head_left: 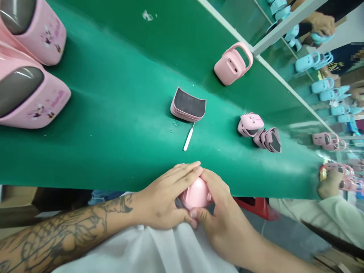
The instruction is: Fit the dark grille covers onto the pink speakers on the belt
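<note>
A rounded pink plastic housing (196,194) is clasped at the table's near edge, against my white shirt. My left hand (167,195) wraps its left side, fingers reaching over the far end. On the other side my right hand (223,212) closes round it, and the fingertips of both hands meet beyond it. Both thumbs press the near side. Beyond the hands lies a thin tool with a white handle (188,139), its tip by a stack of curved pink panels with dark faces (189,106).
Large pink shells with dark windows (36,100) stand at the left. A pink device with a handle (231,66) sits by the metal rail (284,76). More pink parts (267,139) lie at right. Across the rail are light-blue devices (321,85) and co-workers' hands; another person's hand (330,184) is at far right.
</note>
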Demonstrator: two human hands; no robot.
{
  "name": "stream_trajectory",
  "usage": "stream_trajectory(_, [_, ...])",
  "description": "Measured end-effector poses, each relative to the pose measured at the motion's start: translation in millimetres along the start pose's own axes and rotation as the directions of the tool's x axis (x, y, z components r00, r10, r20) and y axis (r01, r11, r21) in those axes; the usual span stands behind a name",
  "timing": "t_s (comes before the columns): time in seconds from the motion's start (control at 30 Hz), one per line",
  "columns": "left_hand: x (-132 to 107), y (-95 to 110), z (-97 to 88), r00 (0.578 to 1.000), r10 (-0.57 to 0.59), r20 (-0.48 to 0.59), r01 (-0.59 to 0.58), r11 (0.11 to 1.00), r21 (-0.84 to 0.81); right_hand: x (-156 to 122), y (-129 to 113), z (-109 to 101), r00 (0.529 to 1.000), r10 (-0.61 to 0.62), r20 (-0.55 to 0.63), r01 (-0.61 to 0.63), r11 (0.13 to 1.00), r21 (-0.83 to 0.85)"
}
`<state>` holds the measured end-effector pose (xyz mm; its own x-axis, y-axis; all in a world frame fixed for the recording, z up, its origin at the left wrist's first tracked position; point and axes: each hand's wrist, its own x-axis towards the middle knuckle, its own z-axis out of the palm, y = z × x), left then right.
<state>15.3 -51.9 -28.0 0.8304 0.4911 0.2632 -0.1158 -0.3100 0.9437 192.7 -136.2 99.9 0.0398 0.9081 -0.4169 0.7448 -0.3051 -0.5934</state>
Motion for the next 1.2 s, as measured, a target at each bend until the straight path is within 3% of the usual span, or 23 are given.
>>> stream_trajectory(0.23, [-1,4,3.1,0.981,0.104,-0.164,-0.097,0.994,0.05,5,0,9,0.991,-0.101,-0.086,0.093,0.991,-0.094])
stream_trajectory(0.47, [3,2,-6.1,0.989,0.054,-0.137,-0.056,0.998,-0.012,5,-1,12,0.995,-0.091,-0.051,0.084,0.989,-0.126])
stream_trajectory(0.6, [-4,-2,5.0,0.987,0.077,-0.143,-0.086,0.995,-0.058,2,5,11,0.992,-0.09,-0.086,0.078,0.989,-0.124])
stream_trajectory(0.63, [-9,-3,10.8,0.992,0.055,-0.112,-0.064,0.995,-0.072,-4,12,13,0.991,-0.104,-0.083,0.094,0.989,-0.116])
stream_trajectory(0.7, [-20,-10,20.4,0.993,-0.111,-0.041,0.107,0.991,-0.075,-17,34,22,0.984,-0.153,-0.091,0.146,0.986,-0.082])
stream_trajectory(0.73, [-22,-19,21.0,0.978,-0.207,-0.022,0.204,0.975,-0.094,-18,48,30,0.973,-0.145,-0.177,0.136,0.989,-0.061])
stream_trajectory(0.77, [-21,-31,17.5,0.969,-0.248,-0.007,0.245,0.959,-0.141,-15,61,38,0.946,-0.158,-0.282,0.158,0.987,-0.022])
stream_trajectory(0.83, [-5,-49,0.1,0.937,-0.343,-0.064,0.307,0.897,-0.317,6,79,50,0.89,-0.028,-0.455,0.111,0.981,0.157])
stream_trajectory(0.9, [18,-48,-18.0,0.879,-0.459,-0.129,0.347,0.802,-0.487,30,81,52,0.869,0.029,-0.494,0.19,0.902,0.387])
stream_trajectory(0.97, [34,-30,-25.9,0.845,-0.516,-0.139,0.345,0.725,-0.595,39,75,44,0.845,0.102,-0.525,0.218,0.831,0.512])
stream_trajectory(1.03, [43,-8,-27.1,0.84,-0.53,-0.116,0.366,0.711,-0.601,33,72,27,0.819,0.159,-0.552,0.192,0.83,0.524])
stream_trajectory(1.13, [57,16,-36.9,0.865,-0.492,-0.102,0.432,0.832,-0.347,13,86,-16,0.777,0.187,-0.6,0.026,0.944,0.328])
stream_trajectory(1.2, [79,25,-53.0,0.883,-0.449,-0.135,0.433,0.891,-0.137,4,106,-48,0.748,0.205,-0.631,-0.124,0.977,0.171])
